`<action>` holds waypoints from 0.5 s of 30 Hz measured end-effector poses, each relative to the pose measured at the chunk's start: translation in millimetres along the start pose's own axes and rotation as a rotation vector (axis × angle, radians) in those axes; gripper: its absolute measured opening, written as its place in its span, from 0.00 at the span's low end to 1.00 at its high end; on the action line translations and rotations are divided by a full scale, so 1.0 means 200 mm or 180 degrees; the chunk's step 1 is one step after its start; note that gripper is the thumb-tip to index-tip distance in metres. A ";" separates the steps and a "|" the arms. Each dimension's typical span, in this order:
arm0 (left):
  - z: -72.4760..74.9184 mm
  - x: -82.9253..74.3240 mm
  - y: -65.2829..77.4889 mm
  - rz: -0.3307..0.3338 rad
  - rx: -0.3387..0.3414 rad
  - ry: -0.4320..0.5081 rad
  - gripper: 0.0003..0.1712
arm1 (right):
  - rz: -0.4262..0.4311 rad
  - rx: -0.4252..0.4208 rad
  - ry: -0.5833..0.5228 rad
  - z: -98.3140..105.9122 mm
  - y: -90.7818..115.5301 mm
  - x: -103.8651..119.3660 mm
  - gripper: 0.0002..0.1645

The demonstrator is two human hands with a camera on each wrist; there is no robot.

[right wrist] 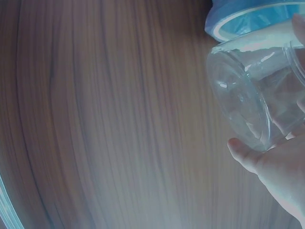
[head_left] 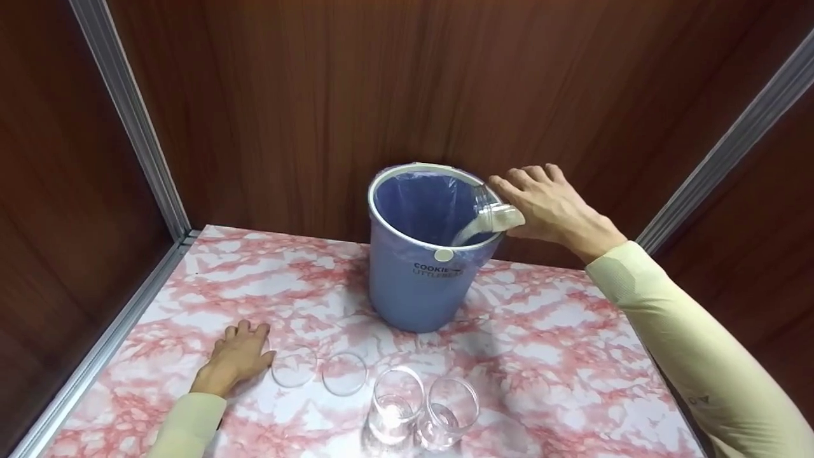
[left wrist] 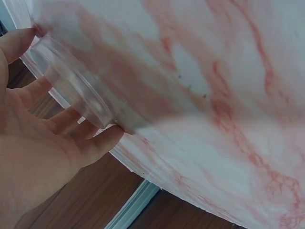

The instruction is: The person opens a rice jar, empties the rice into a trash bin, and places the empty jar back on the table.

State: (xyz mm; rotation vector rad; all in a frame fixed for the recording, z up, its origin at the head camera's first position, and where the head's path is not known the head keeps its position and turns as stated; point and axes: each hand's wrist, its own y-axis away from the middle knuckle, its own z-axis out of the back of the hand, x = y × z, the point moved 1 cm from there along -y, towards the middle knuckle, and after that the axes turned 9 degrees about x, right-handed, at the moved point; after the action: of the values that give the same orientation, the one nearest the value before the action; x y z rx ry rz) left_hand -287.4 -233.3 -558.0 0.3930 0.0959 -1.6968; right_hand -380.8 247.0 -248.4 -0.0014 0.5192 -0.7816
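Observation:
My right hand [head_left: 553, 207] grips a clear jar [right wrist: 238, 90] tilted over the right rim of a blue bin [head_left: 413, 286]. Off-white contents [head_left: 472, 230] run from its mouth into the bin, which has a clear bag liner. Low at the left, my left hand [head_left: 236, 357] is palm down near the tabletop. Its thumb and fingers curl round the edge of a clear round lid [left wrist: 76, 83], which the hand hides in the head view. Two more clear lids [head_left: 344, 373] lie just right of that hand.
Two clear jars [head_left: 397, 401] stand side by side at the table's front, in front of the bin. Dark wood-grain panels [head_left: 286, 114] with metal corner posts [head_left: 137, 114] enclose the back and sides of the red-and-white marbled table [head_left: 248, 273].

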 end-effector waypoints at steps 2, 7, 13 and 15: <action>0.00 0.00 0.00 -0.0008 -0.0004 -0.0007 0.33 | 0.0013 -0.0023 0.0007 0.00 0.00 0.00 0.49; 0.00 0.00 0.00 -0.0025 -0.0030 -0.0020 0.32 | 0.0048 -0.0073 0.0010 0.00 0.00 0.00 0.48; 0.00 0.01 0.00 -0.0040 -0.0056 -0.0008 0.33 | 0.0072 -0.0039 0.0091 0.00 -0.02 0.01 0.49; -0.01 0.02 0.00 -0.0034 -0.0045 0.0002 0.33 | 0.0083 -0.0043 0.0127 0.01 -0.03 0.02 0.49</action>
State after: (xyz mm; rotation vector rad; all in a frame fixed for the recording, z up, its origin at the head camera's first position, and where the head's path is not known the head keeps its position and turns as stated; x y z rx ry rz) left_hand -287.4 -236.3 -560.0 0.3829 0.1105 -1.7057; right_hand -381.8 240.9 -247.9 0.0086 0.5612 -0.7538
